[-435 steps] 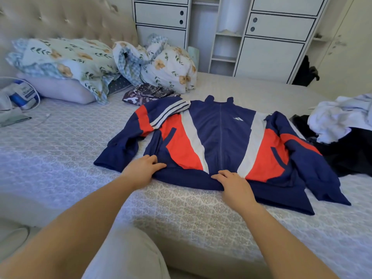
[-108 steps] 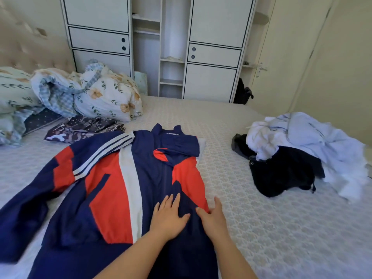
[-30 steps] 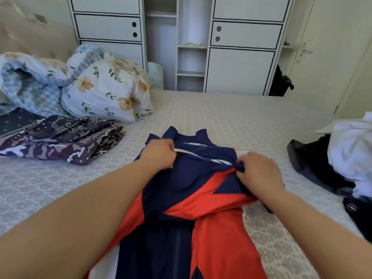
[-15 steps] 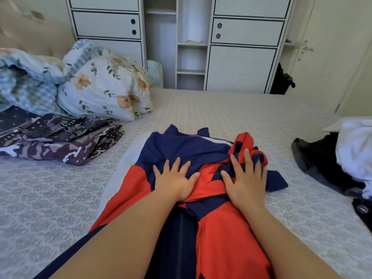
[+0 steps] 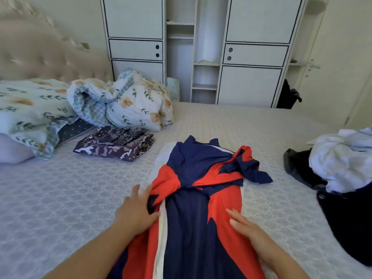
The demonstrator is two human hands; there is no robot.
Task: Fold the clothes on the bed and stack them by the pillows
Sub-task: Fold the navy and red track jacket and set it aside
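Observation:
A navy, red and white jacket (image 5: 193, 218) lies lengthwise on the bed (image 5: 60, 198), both sleeves folded across its chest, one cuff bunched at the right. My left hand (image 5: 136, 210) lies flat with straight fingers on the jacket's left edge. Flat on the red panel at the jacket's right side rests my right hand (image 5: 244, 224), fingers straight. A folded camouflage garment (image 5: 114, 147) sits by the floral pillows (image 5: 138, 103). A heap of white and black clothes (image 5: 342, 170) lies at the right.
A rumpled floral blanket (image 5: 30, 105) covers the pillows at the far left, before a padded headboard (image 5: 40, 57). A white wardrobe (image 5: 201, 49) stands behind the bed. A dark bag (image 5: 287, 95) hangs beside it.
Both hands slid from the jacket's chest down toward me, to its left and right sides. The view has lifted and pulled back.

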